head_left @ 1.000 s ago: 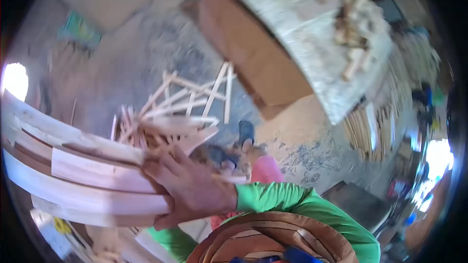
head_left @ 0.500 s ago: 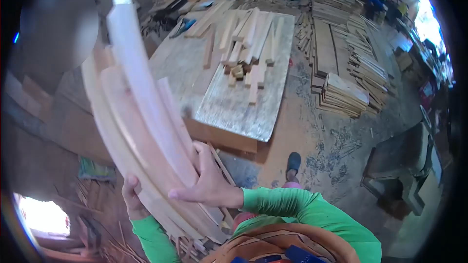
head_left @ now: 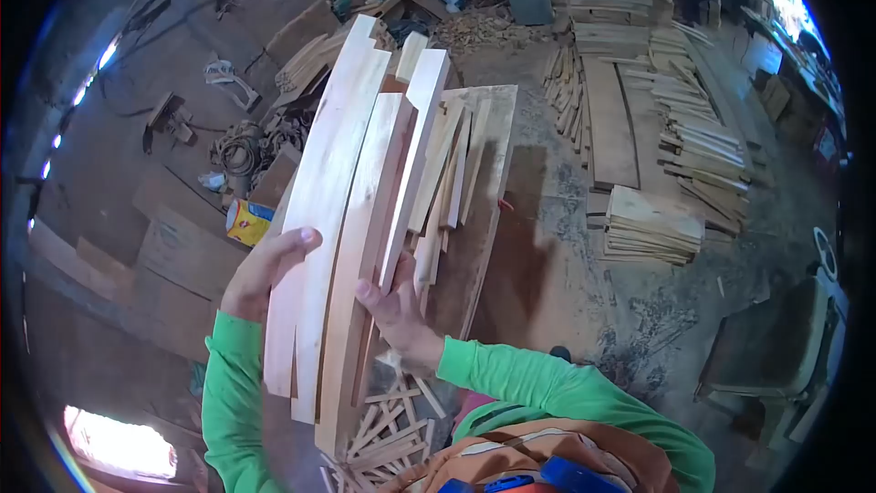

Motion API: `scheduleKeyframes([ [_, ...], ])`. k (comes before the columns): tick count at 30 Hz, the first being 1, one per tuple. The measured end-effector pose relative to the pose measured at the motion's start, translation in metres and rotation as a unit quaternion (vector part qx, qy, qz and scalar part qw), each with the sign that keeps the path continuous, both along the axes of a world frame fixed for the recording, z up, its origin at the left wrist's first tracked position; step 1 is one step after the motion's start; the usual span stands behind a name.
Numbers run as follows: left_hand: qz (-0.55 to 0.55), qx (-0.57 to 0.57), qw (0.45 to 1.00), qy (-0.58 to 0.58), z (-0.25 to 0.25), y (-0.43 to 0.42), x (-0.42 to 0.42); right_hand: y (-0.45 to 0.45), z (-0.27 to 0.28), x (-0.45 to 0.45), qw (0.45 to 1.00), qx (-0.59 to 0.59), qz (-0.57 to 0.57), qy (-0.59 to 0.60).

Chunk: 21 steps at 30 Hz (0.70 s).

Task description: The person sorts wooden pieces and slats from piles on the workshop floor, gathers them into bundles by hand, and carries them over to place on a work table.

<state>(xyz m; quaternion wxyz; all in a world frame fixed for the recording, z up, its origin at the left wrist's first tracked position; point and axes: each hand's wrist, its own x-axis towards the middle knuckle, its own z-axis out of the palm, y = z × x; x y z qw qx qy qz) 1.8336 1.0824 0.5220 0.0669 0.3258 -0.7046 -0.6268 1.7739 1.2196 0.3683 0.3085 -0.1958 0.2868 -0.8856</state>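
Note:
A bundle of long, pale wooden boards [head_left: 351, 192] is held up in front of me, tilted slightly to the right at its top. My left hand [head_left: 266, 276] grips the bundle's left side, its thumb on the face of a board and the other fingers hidden behind. On the right side, my right hand [head_left: 401, 310] is closed round the edge boards, thumb in front. Behind the bundle, wood strips [head_left: 470, 160] lie on a worktable [head_left: 493, 132], partly covered by the boards.
Thin wood offcuts [head_left: 388, 438] lie on the floor below the bundle. Stacked boards [head_left: 652, 224] stand at the right, near a dark chair-like object [head_left: 766, 338]. A yellow container [head_left: 246, 222] and coiled material [head_left: 239, 148] are at the left.
The bundle has swung from low left to nearly upright in front of me. My left hand has moved up along its left side, and the view has shifted towards the worktable and far floor.

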Motion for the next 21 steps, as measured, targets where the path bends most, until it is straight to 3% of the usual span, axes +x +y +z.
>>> scheduleKeyframes([
  [6, 0.011, 0.030, 0.998, -0.050, 0.011, -0.052, -0.101, -0.055, -0.004, -0.085, 1.000, 0.014, 0.011, -0.014],
  [11, 0.027, -0.048, 0.996, -0.066, -0.004, -0.111, -0.175, -0.124, -0.030, -0.154, 0.999, 0.031, 0.016, -0.018],
  [16, 0.017, 0.079, 0.991, -0.110, -0.053, -0.213, -0.245, -0.202, -0.062, -0.221, 0.995, 0.090, -0.003, -0.052],
  [21, 0.001, 0.080, 0.984, -0.161, -0.127, -0.289, -0.266, -0.241, -0.090, -0.266, 0.941, 0.319, 0.116, 0.001],
])
